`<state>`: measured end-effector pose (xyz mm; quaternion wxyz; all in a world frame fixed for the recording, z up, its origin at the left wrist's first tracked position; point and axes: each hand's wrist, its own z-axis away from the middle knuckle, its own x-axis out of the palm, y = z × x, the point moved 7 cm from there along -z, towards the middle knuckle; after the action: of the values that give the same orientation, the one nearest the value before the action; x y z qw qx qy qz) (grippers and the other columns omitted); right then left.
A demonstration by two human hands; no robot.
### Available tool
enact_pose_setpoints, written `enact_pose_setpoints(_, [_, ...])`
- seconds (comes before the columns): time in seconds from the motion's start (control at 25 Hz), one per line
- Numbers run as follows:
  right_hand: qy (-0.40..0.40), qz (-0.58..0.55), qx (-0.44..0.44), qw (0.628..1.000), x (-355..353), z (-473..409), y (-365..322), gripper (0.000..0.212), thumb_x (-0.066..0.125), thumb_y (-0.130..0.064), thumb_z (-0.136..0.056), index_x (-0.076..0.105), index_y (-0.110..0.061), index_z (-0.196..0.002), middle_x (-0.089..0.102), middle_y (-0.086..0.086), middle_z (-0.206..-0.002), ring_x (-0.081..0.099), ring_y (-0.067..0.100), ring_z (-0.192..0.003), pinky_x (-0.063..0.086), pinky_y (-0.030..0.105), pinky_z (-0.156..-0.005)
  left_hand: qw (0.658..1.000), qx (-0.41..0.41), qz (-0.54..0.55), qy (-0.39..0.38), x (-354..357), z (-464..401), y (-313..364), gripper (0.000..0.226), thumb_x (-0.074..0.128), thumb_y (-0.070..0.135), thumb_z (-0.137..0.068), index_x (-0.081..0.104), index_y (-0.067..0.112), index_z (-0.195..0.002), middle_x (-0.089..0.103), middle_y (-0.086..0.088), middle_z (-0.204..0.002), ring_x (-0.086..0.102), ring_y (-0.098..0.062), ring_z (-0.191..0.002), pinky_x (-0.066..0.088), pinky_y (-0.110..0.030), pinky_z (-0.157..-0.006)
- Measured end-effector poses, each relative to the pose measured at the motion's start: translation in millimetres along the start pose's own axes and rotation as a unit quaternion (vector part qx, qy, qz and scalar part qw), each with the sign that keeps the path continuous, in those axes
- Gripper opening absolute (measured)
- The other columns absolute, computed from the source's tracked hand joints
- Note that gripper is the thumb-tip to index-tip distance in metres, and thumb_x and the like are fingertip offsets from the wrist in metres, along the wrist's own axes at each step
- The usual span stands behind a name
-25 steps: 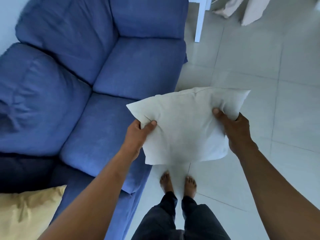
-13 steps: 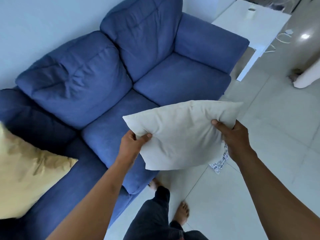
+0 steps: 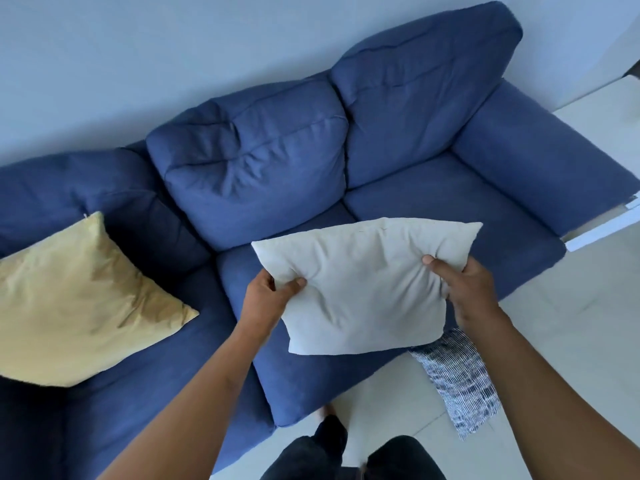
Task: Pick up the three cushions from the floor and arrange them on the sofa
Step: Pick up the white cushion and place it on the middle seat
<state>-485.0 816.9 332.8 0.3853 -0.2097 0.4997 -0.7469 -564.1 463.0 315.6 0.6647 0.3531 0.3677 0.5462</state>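
I hold a white cushion [image 3: 363, 285] in the air over the middle seat of the blue sofa [image 3: 249, 174]. My left hand [image 3: 268, 297] pinches its left edge and my right hand [image 3: 465, 289] grips its right edge. A yellow cushion [image 3: 79, 306] leans on the sofa's left seat. A blue-and-white patterned cushion [image 3: 457, 375] lies on the floor by the sofa's front, partly hidden behind the white cushion and my right arm.
The sofa stands against a pale wall [image 3: 173, 46]. A white table edge [image 3: 602, 230] shows past the right armrest. Pale floor tiles [image 3: 571, 306] spread to the right. My legs [image 3: 346, 455] stand close to the sofa front.
The view has swung left to face the sofa squarely. The white cushion has moved from above the floor to above the middle seat, still held by both hands. The yellow cushion is fully in view.
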Motion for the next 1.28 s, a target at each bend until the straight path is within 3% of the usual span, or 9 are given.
enact_pose_setpoints(0.12, [-0.045, 0.016, 0.006, 0.999, 51, -24, -13, 0.019, 0.085, -0.011, -0.082, 0.076, -0.017, -0.097, 0.079, -0.004, -0.095, 0.074, 0.014, -0.085, 0.056, 0.030, -0.074, 0.999, -0.002, -0.018, 0.039, -27, -24, 6, 0.033, 0.084, 0.022, -0.088, 0.070, 0.022, -0.117, 0.080, 0.007, -0.110, 0.076, -0.012, -0.102, 0.057, -0.023, -0.078])
enact_pose_setpoints(0.32, [-0.112, 0.043, 0.032, 0.992, 113, -66, -20, 0.021, 0.084, -0.010, -0.083, 0.075, -0.017, -0.101, 0.080, -0.006, -0.100, 0.075, 0.013, -0.092, 0.056, 0.029, -0.075, 0.992, -0.023, -0.032, 0.121, -61, -54, 3, 0.033, 0.087, 0.029, -0.081, 0.069, 0.027, -0.109, 0.080, 0.006, -0.107, 0.075, -0.018, -0.103, 0.062, -0.043, -0.091])
enact_pose_setpoints(0.48, [-0.171, 0.079, 0.049, 0.981, 164, -112, -27, 0.020, 0.086, -0.013, -0.082, 0.075, -0.021, -0.098, 0.080, -0.005, -0.102, 0.074, 0.017, -0.100, 0.057, 0.035, -0.084, 0.978, -0.031, -0.027, 0.205, -76, -73, 10, 0.026, 0.085, 0.027, -0.084, 0.069, 0.033, -0.104, 0.079, 0.007, -0.104, 0.074, -0.016, -0.101, 0.061, -0.038, -0.087])
enact_pose_setpoints(0.68, [-0.219, 0.119, 0.065, 0.966, 212, -165, -23, 0.024, 0.087, -0.013, -0.081, 0.076, -0.020, -0.102, 0.081, -0.004, -0.105, 0.075, 0.018, -0.103, 0.059, 0.040, -0.094, 0.962, -0.061, -0.023, 0.266, -85, -105, 10, 0.021, 0.083, 0.029, -0.084, 0.073, 0.028, -0.102, 0.080, 0.001, -0.101, 0.075, -0.023, -0.100, 0.061, -0.052, -0.094])
enact_pose_setpoints(0.96, [-0.240, 0.153, 0.058, 0.957, 275, -235, -19, 0.030, 0.084, -0.009, -0.083, 0.074, -0.012, -0.111, 0.080, 0.004, -0.110, 0.076, 0.023, -0.103, 0.060, 0.043, -0.094, 0.953, -0.087, -0.026, 0.288, -102, -175, 13, 0.022, 0.080, 0.032, -0.081, 0.073, 0.022, -0.099, 0.079, -0.004, -0.099, 0.075, -0.027, -0.099, 0.062, -0.051, -0.091])
enact_pose_setpoints(1.12, [-0.234, 0.202, 0.071, 0.948, 309, -270, -10, 0.027, 0.081, -0.011, -0.085, 0.070, -0.013, -0.108, 0.075, -0.003, -0.101, 0.069, 0.010, -0.088, 0.057, 0.044, -0.098, 0.954, -0.128, -0.029, 0.268, -115, -227, -6, 0.021, 0.078, 0.037, -0.077, 0.069, 0.024, -0.090, 0.077, -0.001, -0.096, 0.076, -0.031, -0.101, 0.063, -0.054, -0.090])
enact_pose_setpoints(1.28, [-0.236, 0.195, 0.062, 0.950, 329, -290, -23, 0.032, 0.081, -0.010, -0.084, 0.067, -0.013, -0.112, 0.074, -0.005, -0.101, 0.070, 0.008, -0.087, 0.059, 0.036, -0.090, 0.952, -0.117, 0.044, 0.278, -120, -249, 0, 0.028, 0.079, 0.025, -0.080, 0.070, 0.017, -0.106, 0.077, -0.011, -0.116, 0.075, -0.031, -0.110, 0.062, -0.053, -0.097])
